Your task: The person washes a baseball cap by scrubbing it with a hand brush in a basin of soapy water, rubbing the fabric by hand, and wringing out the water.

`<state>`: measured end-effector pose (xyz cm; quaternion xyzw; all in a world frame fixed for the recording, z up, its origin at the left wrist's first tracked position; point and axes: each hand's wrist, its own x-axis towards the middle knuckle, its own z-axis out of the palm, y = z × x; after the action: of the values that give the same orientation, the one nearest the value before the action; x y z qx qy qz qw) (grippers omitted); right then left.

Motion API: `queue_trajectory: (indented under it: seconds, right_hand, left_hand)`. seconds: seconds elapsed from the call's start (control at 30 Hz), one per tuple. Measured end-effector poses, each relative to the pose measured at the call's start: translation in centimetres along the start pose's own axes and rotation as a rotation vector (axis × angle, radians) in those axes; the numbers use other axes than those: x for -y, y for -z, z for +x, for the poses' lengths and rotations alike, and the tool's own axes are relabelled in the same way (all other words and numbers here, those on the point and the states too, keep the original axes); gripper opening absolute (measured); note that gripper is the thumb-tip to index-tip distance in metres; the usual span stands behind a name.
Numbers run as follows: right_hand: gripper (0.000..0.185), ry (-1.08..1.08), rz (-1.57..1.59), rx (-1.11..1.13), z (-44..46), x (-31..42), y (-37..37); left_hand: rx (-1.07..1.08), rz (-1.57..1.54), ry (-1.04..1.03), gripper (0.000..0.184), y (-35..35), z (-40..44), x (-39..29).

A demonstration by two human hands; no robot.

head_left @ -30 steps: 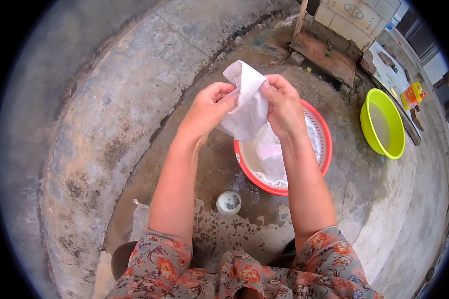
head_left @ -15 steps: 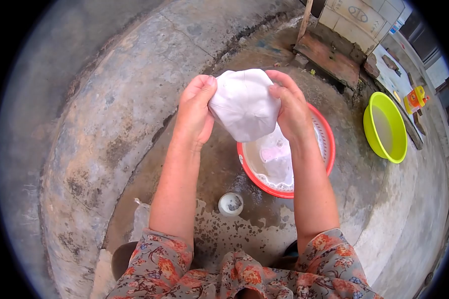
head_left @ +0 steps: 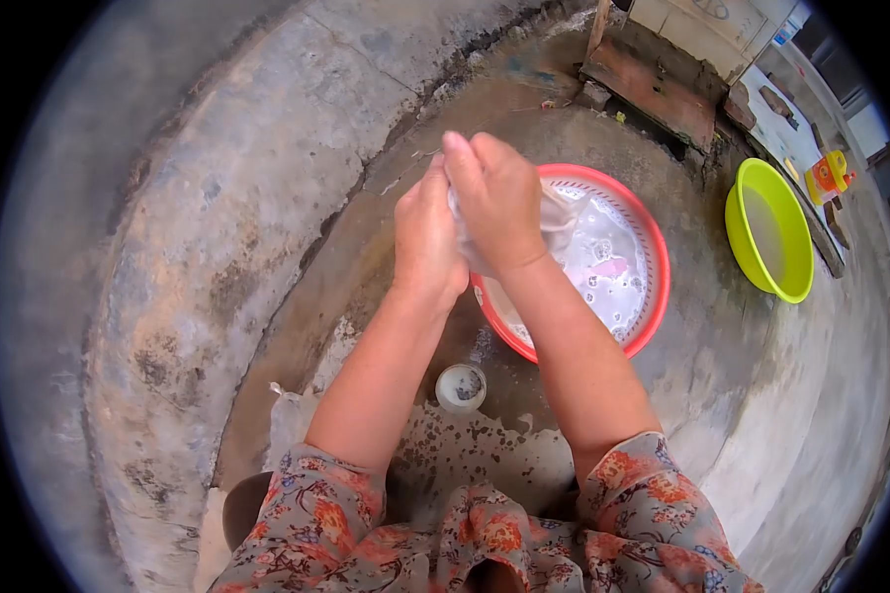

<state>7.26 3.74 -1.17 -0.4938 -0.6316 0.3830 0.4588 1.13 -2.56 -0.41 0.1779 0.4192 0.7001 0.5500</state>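
Note:
My left hand (head_left: pixel 426 232) and my right hand (head_left: pixel 501 203) are pressed together, closed around a white fabric cap (head_left: pixel 560 219). Most of the cap is bunched up and hidden between them; a crumpled part sticks out to the right of my right hand. Just beyond and below it stands a red-rimmed basin (head_left: pixel 655 296), holding soapy water (head_left: pixel 618 232). In the suds lies something pink (head_left: pixel 609 267), perhaps a bar of soap. My right forearm crosses in front of the basin's left side.
A small round white container (head_left: pixel 461 388) sits on the wet concrete floor, left of the basin. Farther right stands a yellow-green basin (head_left: pixel 771 232), with an orange-and-yellow container (head_left: pixel 827 178) behind it. A raised concrete ledge (head_left: pixel 208 257) curves along the left.
My hands have come together, and the cap, spread out between them before, is now squeezed into a bunch. The pink thing in the basin shows more fully.

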Motion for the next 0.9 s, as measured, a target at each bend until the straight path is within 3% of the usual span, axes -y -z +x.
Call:
queue_trajectory:
  seconds: [0.03, 0.1, 0.13, 0.17, 0.2, 0.23, 0.3, 0.37, 0.43, 0.47, 0.57, 0.6, 0.63, 0.7, 0.77, 0.8, 0.83, 0.9]
  right_hand:
    - [0.028, -0.008, 0.001, -0.002, -0.6, 0.0, -0.1]
    - [0.026, 0.412, -0.119, -0.195, -2.5, 0.9, -0.9]
    - [0.023, 0.555, -0.137, -0.147, -4.4, 1.7, -2.0]
    - [0.023, 0.554, -0.137, -0.148, -4.4, 1.7, -2.4]
    - [0.022, 0.572, -0.176, -0.159, -4.6, 1.5, -2.7]
    - [0.021, 0.588, -0.216, -0.169, -4.6, 1.3, -2.9]
    - [0.018, -0.073, -0.063, 0.101, -0.1, -1.8, 0.1]
    - [0.016, 0.033, -0.249, 0.038, -1.7, -0.7, 0.4]
    - [0.026, 0.535, -0.134, -0.190, -3.9, 0.9, -1.5]
    - [0.016, 0.605, -0.222, -0.109, -5.2, 1.7, -2.0]
    - [0.020, 0.600, -0.141, -0.126, -4.5, 1.0, -2.4]
    - [0.026, 0.414, -0.193, -0.107, -2.7, 0.1, -1.5]
    - [0.026, 0.408, -0.192, -0.101, -2.2, -0.3, -0.7]
    - [0.031, 0.141, -0.208, -0.102, -1.8, -0.6, 0.4]
    - [0.031, 0.476, -0.128, -0.165, -4.4, 0.3, -1.8]
    - [0.031, 0.477, -0.128, -0.163, -4.9, 0.7, -2.4]
    - [0.026, 0.557, -0.156, -0.147, -5.1, 1.0, -2.9]
    - [0.021, 0.624, -0.183, -0.124, -4.4, 0.4, -2.3]
  left_hand:
    - [0.057, 0.015, -0.005, 0.024, -0.4, -0.5, 0.3]
    - [0.016, 0.041, -0.020, 0.025, 2.5, 1.4, 0.6]
    - [0.311, -0.112, -0.013, 0.025, 6.5, 4.2, 1.2]
    - [0.604, -0.265, -0.004, 0.026, 6.6, 4.6, 0.0]
    - [0.757, -0.345, -0.019, 0.026, 6.3, 4.5, -0.2]
    - [0.754, -0.345, -0.013, 0.026, 5.5, 4.0, 0.7]
    - [-0.102, 0.024, 0.056, 0.026, -0.6, -0.5, 1.0]
    - [-0.098, 0.049, 0.028, 0.027, -0.1, 0.2, 2.0]
    - [-0.052, 0.084, -0.053, 0.027, 1.6, 1.5, 0.6]
    - [0.165, -0.148, 0.082, 0.026, 5.6, 4.2, 1.0]
    - [0.042, 0.013, 0.040, 0.025, 4.0, 3.2, 0.2]
    - [-0.129, -0.022, 0.043, 0.026, 0.0, 0.4, -0.5]
    - [-0.032, 0.037, 0.003, 0.027, 0.3, 0.2, 0.9]
    - [-0.033, 0.074, -0.027, 0.026, 0.0, -0.1, 1.9]
    - [-0.066, 0.165, -0.017, 0.026, 2.3, 1.8, 0.6]
    - [0.243, -0.101, 0.064, 0.026, 7.2, 5.4, 1.4]
    - [0.243, -0.101, 0.062, 0.026, 6.4, 5.1, 1.0]
    - [-0.085, 0.086, 0.003, 0.025, 2.6, 2.8, 0.2]
